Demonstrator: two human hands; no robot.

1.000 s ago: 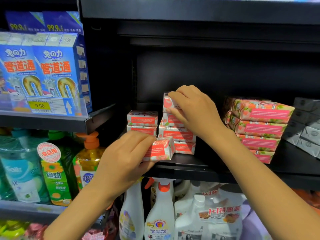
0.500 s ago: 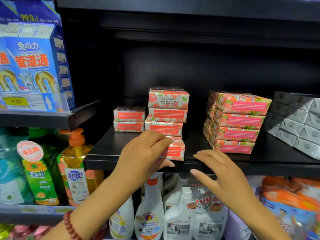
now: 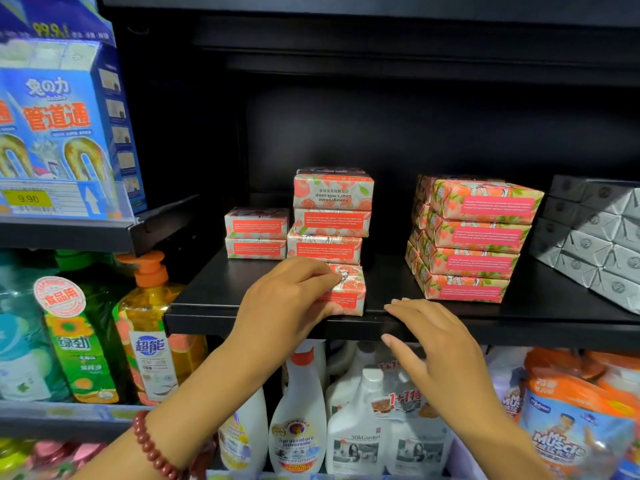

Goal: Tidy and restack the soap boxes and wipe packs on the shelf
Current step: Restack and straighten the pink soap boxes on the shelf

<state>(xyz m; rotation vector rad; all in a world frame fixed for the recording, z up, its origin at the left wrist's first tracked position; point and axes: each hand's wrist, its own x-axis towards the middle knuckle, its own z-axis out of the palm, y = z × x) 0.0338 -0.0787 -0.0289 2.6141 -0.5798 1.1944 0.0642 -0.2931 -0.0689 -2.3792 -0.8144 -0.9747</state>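
Note:
My left hand [image 3: 287, 299] grips a pink pomegranate soap box [image 3: 348, 289] standing at the front edge of the black shelf [image 3: 214, 292]. Behind it rises a stack of three like boxes [image 3: 332, 216], its top one with upside-down print. A lower stack of two boxes [image 3: 256, 233] stands to its left. To the right sits a taller stack of larger pink packs [image 3: 474, 237]. My right hand [image 3: 433, 337] hovers with fingers straight at the shelf's front lip, holding nothing.
Grey wrapped boxes [image 3: 595, 237] fill the shelf's right end. Blue drain-cleaner cartons [image 3: 62, 126] stand on the upper left shelf with a 9.90 price tag [image 3: 27, 199]. Detergent bottles [image 3: 152, 327] and spray bottles [image 3: 298, 410] crowd the shelves below.
My right hand left the top of the middle stack and dropped to the shelf's front lip. My left hand set its soap box down at the shelf edge and still holds it.

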